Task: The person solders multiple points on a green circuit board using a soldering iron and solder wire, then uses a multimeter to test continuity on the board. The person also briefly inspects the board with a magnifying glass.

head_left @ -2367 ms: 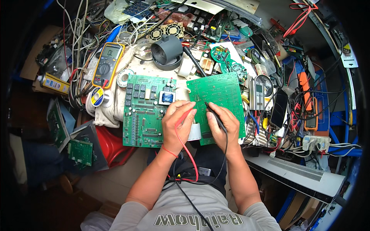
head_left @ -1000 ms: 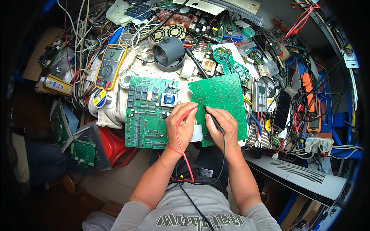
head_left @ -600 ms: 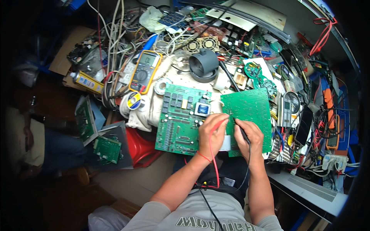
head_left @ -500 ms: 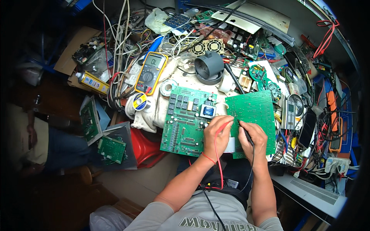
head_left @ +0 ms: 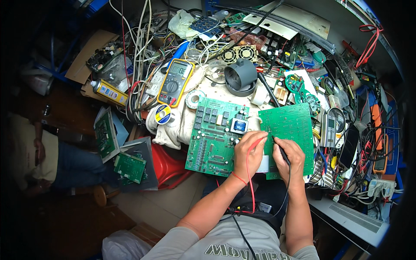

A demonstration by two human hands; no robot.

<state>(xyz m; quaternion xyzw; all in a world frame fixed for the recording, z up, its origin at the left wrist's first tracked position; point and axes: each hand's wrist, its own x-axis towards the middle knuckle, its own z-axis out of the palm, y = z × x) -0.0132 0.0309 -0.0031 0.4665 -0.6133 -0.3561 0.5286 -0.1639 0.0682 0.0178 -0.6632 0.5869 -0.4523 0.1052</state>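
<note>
My left hand (head_left: 248, 154) is closed on a red test probe (head_left: 258, 141), over the gap between two green circuit boards. My right hand (head_left: 291, 157) grips a black test probe (head_left: 281, 148) over the right board (head_left: 294, 121), which shows its solder side. I cannot tell whether either tip touches it. The left board (head_left: 208, 143) shows its components, with relays and a blue transformer (head_left: 238, 125). A white ribbon cable (head_left: 263, 164) shows between my hands. Above the left board, a yellow multimeter (head_left: 175, 83) lies with leads plugged in.
A cluttered bench holds cables, a grey cylinder (head_left: 239, 76), solder spools (head_left: 163, 113), small boards and a grey meter (head_left: 330, 130). Another person (head_left: 52, 156) is at the far left, beside leaning boards (head_left: 108, 134) and a red stool (head_left: 169, 169). A white appliance (head_left: 351, 219) sits low at the right.
The view has swung, so the bench and my hands appear further right and the other person has come into sight. My hands keep their hold on the probes over the boards.
</note>
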